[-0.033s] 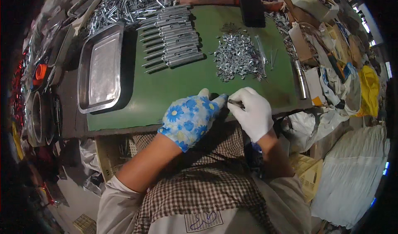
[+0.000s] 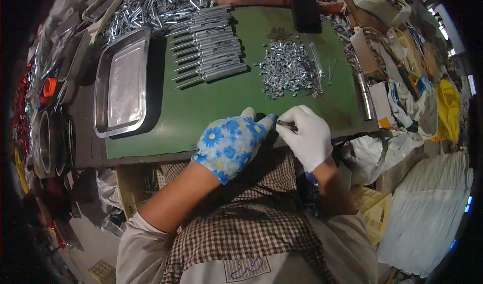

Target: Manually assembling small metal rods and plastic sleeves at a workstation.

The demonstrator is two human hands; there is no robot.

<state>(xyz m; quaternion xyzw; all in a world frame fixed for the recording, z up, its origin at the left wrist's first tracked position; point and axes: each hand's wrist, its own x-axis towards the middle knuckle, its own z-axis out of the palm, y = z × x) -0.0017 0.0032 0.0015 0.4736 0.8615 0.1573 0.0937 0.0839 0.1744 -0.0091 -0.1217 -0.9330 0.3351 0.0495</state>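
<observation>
green mat, two gloved hands on one small metal piece

green mat (image 2: pixel 216 103) covers the worktop (image 2: pixel 95 153) in front of me, and both hands meet at its near edge. my left hand (image 2: pixel 230 142), in a blue glove printed with flowers, is curled with its fingertips pressed toward the right hand. my right hand (image 2: pixel 308 135), in a plain white glove, is closed in a pinch around a small dark metal piece (image 2: pixel 286 125) that pokes out toward the left hand's fingertips. the piece sits just above the near edge of the mat, between the two hands; i cannot tell whether the left fingers grip it or only touch it.

further out on the mat, past the hands, lies a loose heap of small shiny metal parts (image 2: pixel 288 73), with a few thin metal rods (image 2: pixel 318 62) just beside it on the right. to the left of the heap a row of long metal tools (image 2: pixel 209 53) lies side by side. an empty-looking steel tray (image 2: pixel 123 83) rests at the mat's left edge. a metal cylinder (image 2: pixel 365 97) lies at the mat's right edge. a larger pile of metal parts (image 2: pixel 156 2) sits beyond the tray, at the far side of the worktop.
</observation>
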